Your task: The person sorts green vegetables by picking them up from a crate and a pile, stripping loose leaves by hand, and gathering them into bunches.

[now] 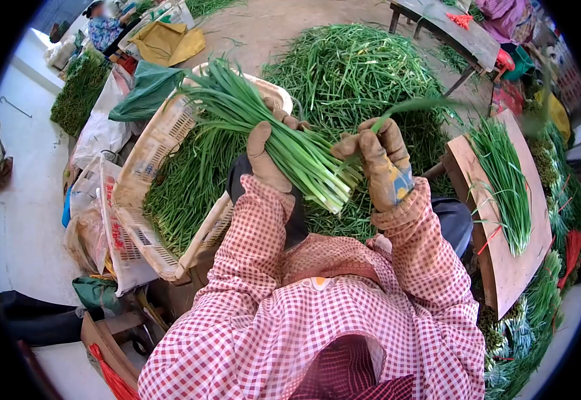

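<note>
My gloved left hand (266, 161) is wrapped round a thick bunch of garlic chives (297, 148). Their pale stem ends point down and right, while the green leaves fan up and left over a plastic basket (128, 183). Just right of those stem ends, my gloved right hand (385, 163) is closed with fingers pinched on a loose chive leaf (410, 107), which trails up and right. More loose chives (187, 183) lie in the basket at my left. Both gloves are tan and stained; the right one has a blue and yellow patch.
A large heap of chives (364, 70) lies on the floor ahead. At right, a wooden board (534, 227) carries a chive bundle (504, 180), with tied bundles beside it. Plastic sacks (100, 120) stand left. Two people sit farther back, near a low table (450, 30).
</note>
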`<state>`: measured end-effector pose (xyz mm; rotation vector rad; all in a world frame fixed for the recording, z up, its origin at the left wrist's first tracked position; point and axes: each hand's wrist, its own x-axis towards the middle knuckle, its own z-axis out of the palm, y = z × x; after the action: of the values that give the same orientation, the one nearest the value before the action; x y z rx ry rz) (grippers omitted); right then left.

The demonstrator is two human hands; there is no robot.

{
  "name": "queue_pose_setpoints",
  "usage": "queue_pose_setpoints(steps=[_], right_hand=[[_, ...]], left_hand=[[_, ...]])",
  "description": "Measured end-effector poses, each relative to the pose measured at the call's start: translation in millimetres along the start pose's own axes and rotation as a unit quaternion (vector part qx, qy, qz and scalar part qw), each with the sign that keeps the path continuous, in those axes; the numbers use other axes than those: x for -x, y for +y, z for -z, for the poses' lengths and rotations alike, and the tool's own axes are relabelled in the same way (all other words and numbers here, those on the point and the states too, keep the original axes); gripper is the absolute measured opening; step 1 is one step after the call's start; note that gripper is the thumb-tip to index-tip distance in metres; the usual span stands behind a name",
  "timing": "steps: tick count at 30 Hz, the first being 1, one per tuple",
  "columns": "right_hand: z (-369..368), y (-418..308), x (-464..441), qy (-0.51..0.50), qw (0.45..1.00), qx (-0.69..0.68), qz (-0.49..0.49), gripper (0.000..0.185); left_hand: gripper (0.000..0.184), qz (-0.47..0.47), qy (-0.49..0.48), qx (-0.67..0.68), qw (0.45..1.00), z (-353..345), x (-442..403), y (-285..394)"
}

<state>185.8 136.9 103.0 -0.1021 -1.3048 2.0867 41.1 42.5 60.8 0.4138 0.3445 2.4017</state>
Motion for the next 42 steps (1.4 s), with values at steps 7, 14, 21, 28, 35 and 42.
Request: queue_pose_setpoints(steps=[7, 14, 21, 28, 35, 42], right_hand=[[39, -4, 41, 0.006, 0.992, 0.091, -0.086, 0.029], [139, -1, 56, 0.007, 0.892, 0.45, -0.034, 0.041], [41, -39, 23, -0.08, 0.91, 0.406, 0.016, 0.034], [19, -56, 40, -0.156, 0.878, 0.451, -0.034, 0.036], [16, -47, 40, -0.146, 0.851, 0.501, 0.054, 0.016], [68, -56, 82, -0.28, 0.745, 0.599, -0.087, 0.02]], left_hand=[[0.036, -0.099, -0.025, 0.012, 0.995, -1, -8, 13], [0.041, -0.063, -0.021, 0.011, 0.998, 2, -6, 16], [0.045, 0.002, -0.046, 0.011, 0.999, -9, -3, -1], [0.04, -0.009, -0.041, -0.018, 0.999, -10, -1, 0], [0.035, -0.001, -0.003, 0.0, 1.0, -10, -4, -5], [0.04, -0.063, -0.045, 0.052, 0.996, 6, -11, 23]])
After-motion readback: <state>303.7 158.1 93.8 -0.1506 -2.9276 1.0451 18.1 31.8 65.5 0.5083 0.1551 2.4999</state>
